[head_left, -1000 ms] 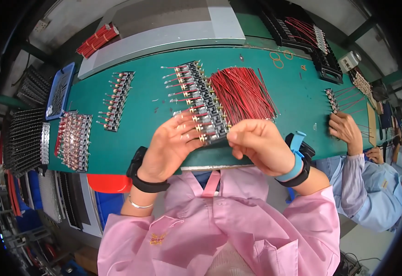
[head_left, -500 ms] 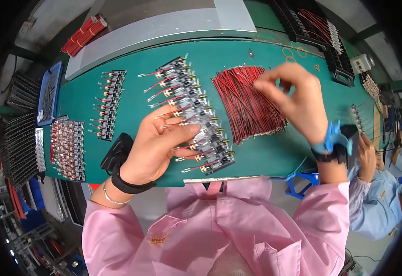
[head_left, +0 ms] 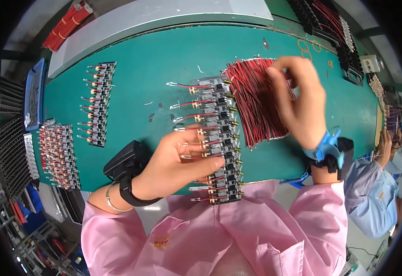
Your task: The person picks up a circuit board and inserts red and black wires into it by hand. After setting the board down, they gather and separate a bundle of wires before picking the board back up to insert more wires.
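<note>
My left hand [head_left: 182,161] is closed around a strip of small circuit boards [head_left: 221,138], thumb on its face and fingers beneath. Short red wires with clear tips stick out along the strip's left side, and yellowish bits line its right edge. Right of the strip, a pile of cut red and black wires [head_left: 256,106] lies on the green mat. My right hand [head_left: 302,101] hovers over the pile's right side, slightly blurred, with thumb and forefinger pinched together. Whatever may be between those fingertips is too small to make out.
Another wired board strip [head_left: 97,103] lies to the left, with a stack of similar strips [head_left: 59,154] beyond it. A blue tray [head_left: 35,94] stands at the far left edge. Rubber bands [head_left: 304,48] and black racks [head_left: 323,34] are at the back right. A co-worker's hand [head_left: 384,148] shows at far right.
The held strip has moved right and toward me and now stands straighter in the view. My right hand stays over the wire pile, its fingers still pinched. The view has shifted slightly.
</note>
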### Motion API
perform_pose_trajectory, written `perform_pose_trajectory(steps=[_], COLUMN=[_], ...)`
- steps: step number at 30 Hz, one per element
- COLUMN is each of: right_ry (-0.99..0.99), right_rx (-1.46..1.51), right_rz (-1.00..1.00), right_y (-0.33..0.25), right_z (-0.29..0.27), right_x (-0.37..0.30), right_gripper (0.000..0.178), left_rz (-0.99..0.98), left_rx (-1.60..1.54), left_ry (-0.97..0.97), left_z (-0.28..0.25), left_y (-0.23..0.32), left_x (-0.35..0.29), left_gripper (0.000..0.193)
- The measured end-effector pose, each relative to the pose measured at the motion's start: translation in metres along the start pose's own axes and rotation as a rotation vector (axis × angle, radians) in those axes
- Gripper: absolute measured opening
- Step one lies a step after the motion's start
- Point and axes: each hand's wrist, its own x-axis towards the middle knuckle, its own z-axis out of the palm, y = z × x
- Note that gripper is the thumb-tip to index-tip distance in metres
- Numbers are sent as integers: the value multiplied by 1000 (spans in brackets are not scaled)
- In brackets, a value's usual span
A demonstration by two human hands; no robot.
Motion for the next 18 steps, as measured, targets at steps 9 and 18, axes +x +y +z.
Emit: perform_pose_trajectory(steps=[9,18], right_ry=[-46,-263], right_rx=[994,1058], right_rz=[260,321], right_y=[-11,-9], right_z=[-24,-15], right_x=[-11,-17], right_gripper=[21,27], left_rz=[104,46], left_rx=[158,194], left_ry=[-63,-130], left_z=[0,3], left_y=[-10,-10], left_x=[1,0], left_gripper=[37,40])
